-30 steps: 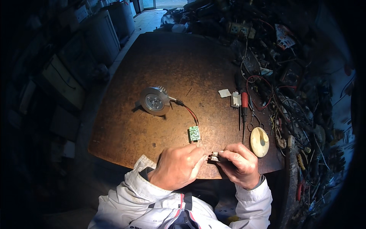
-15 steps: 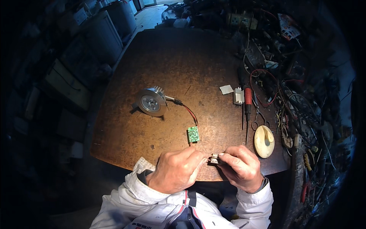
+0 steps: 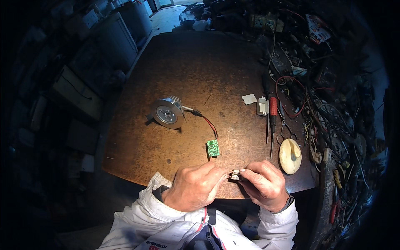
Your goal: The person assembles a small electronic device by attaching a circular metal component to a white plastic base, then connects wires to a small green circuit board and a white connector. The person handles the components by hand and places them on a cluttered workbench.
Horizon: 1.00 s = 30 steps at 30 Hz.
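Close to the table's near edge, my right hand (image 3: pixel 266 183) pinches a small dark block with pale, shiny sides (image 3: pixel 235 175), perhaps a connector; the fingers cover part of it. My left hand (image 3: pixel 193 186) is closed just beside it, fingertips pressed together on a thin wire (image 3: pixel 227 174) that meets the block's left end. Beyond my left hand lies a green circuit board (image 3: pixel 213 148), whose short lower lead runs down toward that hand. A red-and-black cable (image 3: pixel 210 123) links the board to a round silver LED downlight (image 3: pixel 166 113), tilted on its side.
Right of the middle lie a white plastic case (image 3: pixel 262 106), a flat white piece (image 3: pixel 249 99), a red-handled screwdriver (image 3: pixel 273 109), scissors (image 3: pixel 286 131) and a cream oval dish (image 3: pixel 290 156). Tangled cables and parts (image 3: pixel 329 121) crowd the right side of the wooden table (image 3: pixel 166 71).
The whole picture has shifted slightly to the right and down. Both hands keep nearly the same pose, still holding the wire and the small block.
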{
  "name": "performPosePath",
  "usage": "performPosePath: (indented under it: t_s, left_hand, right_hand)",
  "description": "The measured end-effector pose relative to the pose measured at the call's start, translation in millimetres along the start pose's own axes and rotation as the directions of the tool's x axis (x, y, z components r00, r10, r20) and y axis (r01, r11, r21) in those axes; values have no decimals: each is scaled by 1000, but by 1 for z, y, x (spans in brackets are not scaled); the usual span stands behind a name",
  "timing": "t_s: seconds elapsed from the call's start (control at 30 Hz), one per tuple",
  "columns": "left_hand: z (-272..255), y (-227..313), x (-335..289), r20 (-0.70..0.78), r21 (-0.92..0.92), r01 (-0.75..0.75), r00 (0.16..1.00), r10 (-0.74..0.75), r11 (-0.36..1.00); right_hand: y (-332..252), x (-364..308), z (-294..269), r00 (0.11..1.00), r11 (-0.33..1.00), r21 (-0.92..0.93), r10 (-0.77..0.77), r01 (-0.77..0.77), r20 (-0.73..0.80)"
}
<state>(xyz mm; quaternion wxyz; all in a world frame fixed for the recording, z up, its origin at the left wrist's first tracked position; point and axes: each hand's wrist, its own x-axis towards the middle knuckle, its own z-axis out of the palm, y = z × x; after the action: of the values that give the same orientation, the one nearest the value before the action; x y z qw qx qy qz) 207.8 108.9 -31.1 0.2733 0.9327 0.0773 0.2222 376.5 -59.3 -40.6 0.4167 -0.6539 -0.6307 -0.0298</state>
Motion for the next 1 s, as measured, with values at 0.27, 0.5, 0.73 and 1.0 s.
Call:
performPosePath:
  t_s: [0.27, 0.5, 0.73, 1.0]
  left_hand:
    - [0, 0, 0, 13, 1, 10, 1000, -10, 1000]
    - [-1, 0, 0, 24, -2, 6, 1000, -6, 1000]
    - [1, -3, -1, 28, -8, 5, 1000, -4, 1000]
    - [-1, -2, -1, 23, -8, -9, 1000, 10, 1000]
  right_hand:
    - [1, -1, 1, 1000, 1000, 7, 4, -4, -4]
    - [0, 0, -1, 1000, 1000, 10, 4, -4, -5]
    - [0, 0, 0, 1000, 1000, 7, 4, -4, -8]
    - [-1, 1, 0, 1000, 1000, -4, 10, -10, -1]
